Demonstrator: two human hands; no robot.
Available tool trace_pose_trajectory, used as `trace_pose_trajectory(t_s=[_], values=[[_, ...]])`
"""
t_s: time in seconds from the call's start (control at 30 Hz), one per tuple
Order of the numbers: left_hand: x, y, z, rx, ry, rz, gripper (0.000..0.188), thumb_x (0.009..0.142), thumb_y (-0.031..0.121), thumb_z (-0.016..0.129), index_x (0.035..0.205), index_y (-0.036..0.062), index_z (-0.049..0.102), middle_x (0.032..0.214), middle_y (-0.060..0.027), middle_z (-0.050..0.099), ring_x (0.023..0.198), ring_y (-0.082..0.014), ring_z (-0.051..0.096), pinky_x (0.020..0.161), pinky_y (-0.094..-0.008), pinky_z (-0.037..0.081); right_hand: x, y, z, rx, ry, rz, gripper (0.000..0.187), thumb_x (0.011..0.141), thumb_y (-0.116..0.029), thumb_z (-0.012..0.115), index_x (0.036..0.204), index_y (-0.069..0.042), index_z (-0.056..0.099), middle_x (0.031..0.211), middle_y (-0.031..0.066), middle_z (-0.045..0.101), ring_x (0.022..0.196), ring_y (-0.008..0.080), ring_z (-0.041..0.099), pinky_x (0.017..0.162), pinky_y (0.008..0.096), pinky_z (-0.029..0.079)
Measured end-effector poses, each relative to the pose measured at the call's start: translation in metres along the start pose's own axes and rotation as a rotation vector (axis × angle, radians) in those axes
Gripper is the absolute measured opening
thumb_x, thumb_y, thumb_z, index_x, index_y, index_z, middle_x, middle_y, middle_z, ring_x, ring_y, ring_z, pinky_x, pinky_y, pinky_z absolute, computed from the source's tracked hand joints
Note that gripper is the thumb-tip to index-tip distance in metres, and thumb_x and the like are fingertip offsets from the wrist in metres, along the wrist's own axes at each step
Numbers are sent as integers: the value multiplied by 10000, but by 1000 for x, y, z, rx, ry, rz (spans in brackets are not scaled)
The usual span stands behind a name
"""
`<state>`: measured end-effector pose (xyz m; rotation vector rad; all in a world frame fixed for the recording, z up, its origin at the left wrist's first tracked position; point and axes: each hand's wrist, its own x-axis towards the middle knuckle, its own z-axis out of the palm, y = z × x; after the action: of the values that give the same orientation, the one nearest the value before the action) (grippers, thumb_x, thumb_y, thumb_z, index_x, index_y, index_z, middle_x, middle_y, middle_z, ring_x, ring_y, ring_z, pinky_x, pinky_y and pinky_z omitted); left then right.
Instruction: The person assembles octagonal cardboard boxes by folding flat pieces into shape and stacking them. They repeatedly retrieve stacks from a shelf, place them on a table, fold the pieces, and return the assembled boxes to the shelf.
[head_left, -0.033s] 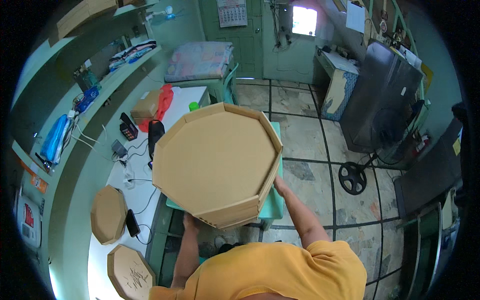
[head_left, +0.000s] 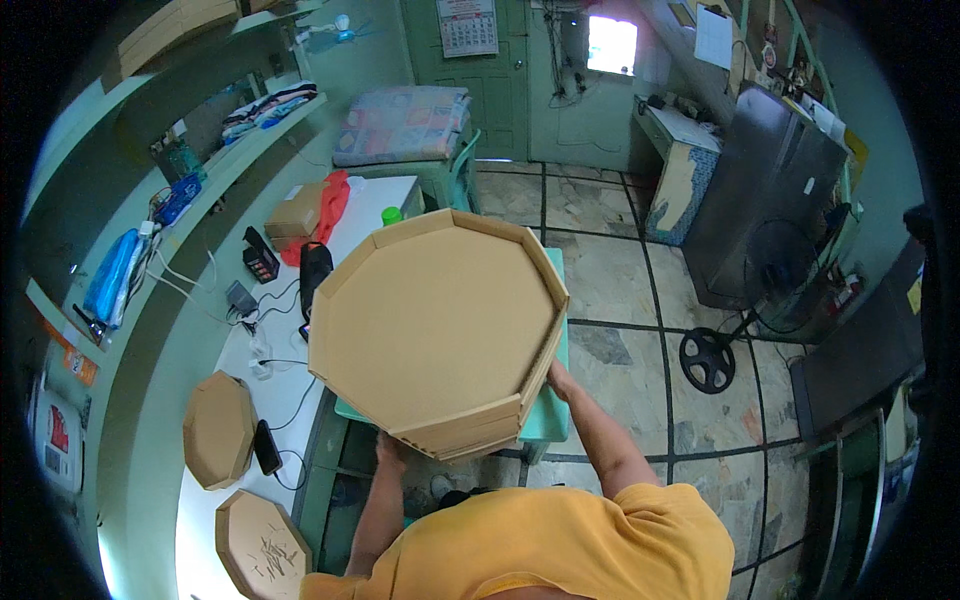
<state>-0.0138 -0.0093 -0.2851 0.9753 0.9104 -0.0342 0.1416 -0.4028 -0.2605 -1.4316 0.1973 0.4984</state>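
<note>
A large octagonal cardboard tray [head_left: 435, 325] with a low folded rim is over a light-green table or stool [head_left: 545, 422], with more cardboard layers showing beneath its near edge. My left hand [head_left: 391, 452] holds it from below at the near-left edge, its fingers mostly hidden by the cardboard. At the right edge, my right hand [head_left: 560, 380] is closed against the side, fingertips out of sight behind it. Two smaller octagonal cardboard pieces, a plain tray [head_left: 219, 430] and one with dark scribbles [head_left: 262, 548], lie on the white counter to my left.
The white counter [head_left: 375, 205] also carries a phone [head_left: 267, 447] with a cable, a black pouch [head_left: 315, 268], a small carton [head_left: 297, 212] and a red plastic bag [head_left: 331, 207]. On the tiled floor at right stands a fan with a round black base [head_left: 707, 360], near a dark refrigerator [head_left: 765, 195].
</note>
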Motion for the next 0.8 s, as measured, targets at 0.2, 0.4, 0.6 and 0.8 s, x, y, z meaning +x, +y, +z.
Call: trace_pose_trajectory(t_s=[0.2, 0.4, 0.6, 0.8], values=[[-14, -40, 16, -329, -191, -79, 743, 940, 625, 343, 1504, 154, 226, 1495, -131, 334, 1328, -364, 373, 1053, -557, 326, -6, 24, -6, 110, -21, 18, 844, 881, -731, 299, 1480, -137, 311, 1415, 124, 461, 1234, 287, 479, 1025, 450, 354], [-19, -51, -6, -238, -158, -94, 693, 941, 613, 318, 1470, 167, 287, 1459, -156, 369, 1283, -403, 408, 1032, -594, 343, -26, 15, -5, 138, 11, 5, 833, 885, -714, 319, 1452, -105, 359, 1406, 159, 455, 1220, 319, 486, 1019, 455, 358], [-31, -55, -31, -257, -219, -71, 595, 956, 529, 314, 1422, 161, 348, 1355, -148, 476, 1121, -376, 544, 919, -609, 446, -24, 32, -10, 184, 33, 71, 543, 943, -499, 383, 1217, -70, 572, 1129, 146, 621, 972, 259, 599, 839, 395, 451], [-57, -42, -37, -244, -291, -100, 559, 975, 488, 243, 1415, 166, 363, 1284, -137, 544, 1075, -345, 587, 892, -580, 478, -11, 69, -17, 139, 96, 150, 281, 931, -268, 487, 852, -76, 676, 709, 63, 631, 550, 168, 536, 532, 309, 414]])
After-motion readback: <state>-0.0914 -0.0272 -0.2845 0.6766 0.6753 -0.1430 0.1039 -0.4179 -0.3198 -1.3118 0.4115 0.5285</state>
